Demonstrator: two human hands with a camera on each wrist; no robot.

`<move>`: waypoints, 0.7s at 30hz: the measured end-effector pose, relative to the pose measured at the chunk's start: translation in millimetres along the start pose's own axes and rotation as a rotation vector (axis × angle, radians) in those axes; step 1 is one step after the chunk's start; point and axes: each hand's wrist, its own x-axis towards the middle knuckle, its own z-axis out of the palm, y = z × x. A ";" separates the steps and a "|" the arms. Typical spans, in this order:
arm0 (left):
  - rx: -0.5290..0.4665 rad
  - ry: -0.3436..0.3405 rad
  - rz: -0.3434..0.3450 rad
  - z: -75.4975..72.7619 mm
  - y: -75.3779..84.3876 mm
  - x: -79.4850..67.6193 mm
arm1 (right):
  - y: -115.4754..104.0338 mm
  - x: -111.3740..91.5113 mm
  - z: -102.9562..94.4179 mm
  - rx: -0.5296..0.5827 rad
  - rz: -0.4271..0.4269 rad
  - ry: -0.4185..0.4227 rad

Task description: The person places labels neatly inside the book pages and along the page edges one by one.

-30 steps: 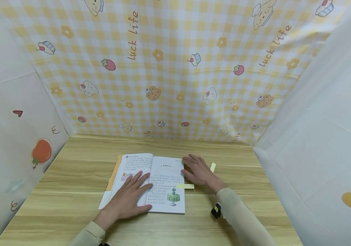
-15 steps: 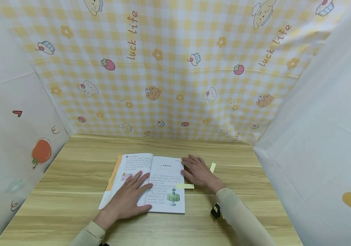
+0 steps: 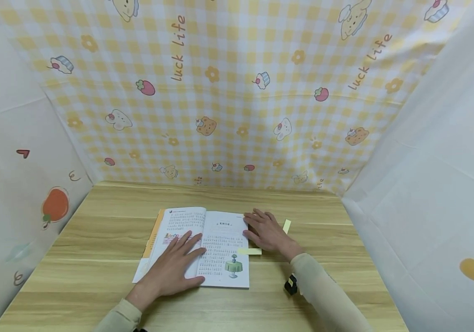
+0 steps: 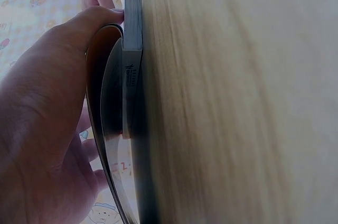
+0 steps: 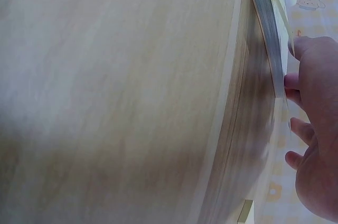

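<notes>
An open book [image 3: 225, 240] lies on the table, with printed text and a green round-table picture on its right page. My left hand [image 3: 170, 272] rests with spread fingers across the left page and the middle fold. In the left wrist view, that page bulges up under the hand [image 4: 47, 97]. My right hand [image 3: 267, 233] touches the upper right edge of the right page with its fingertips. In the right wrist view, its fingers [image 5: 293, 84] lie at the corner of the page block. A pale yellow sticky strip [image 3: 251, 251] juts out from the right page below this hand.
Another pale yellow strip [image 3: 287, 226] lies on the wooden table [image 3: 320, 207] beyond the right wrist. A small black device [image 3: 291, 284] sits by the right sleeve. Yellow checked cloth [image 3: 228, 101] hangs behind the table, and white cloths hang at both sides.
</notes>
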 end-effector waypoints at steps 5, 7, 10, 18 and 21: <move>0.005 0.003 0.003 0.2 0.0 0.1 | -1.5 1.8 -0.5 -0.002 -0.006 -0.005; 0.005 0.005 0.005 0.4 -0.1 0.3 | -2.0 2.6 -0.5 -0.006 -0.007 -0.010; 0.003 0.006 0.008 0.6 -0.2 0.5 | -3.1 3.7 -1.2 -0.015 -0.007 -0.028; 0.000 0.005 0.010 0.8 -0.7 1.1 | -5.3 4.8 -4.6 -0.032 -0.020 -0.031; 0.003 0.005 0.011 0.8 -0.8 1.0 | -5.4 4.4 -4.9 -0.035 -0.019 -0.035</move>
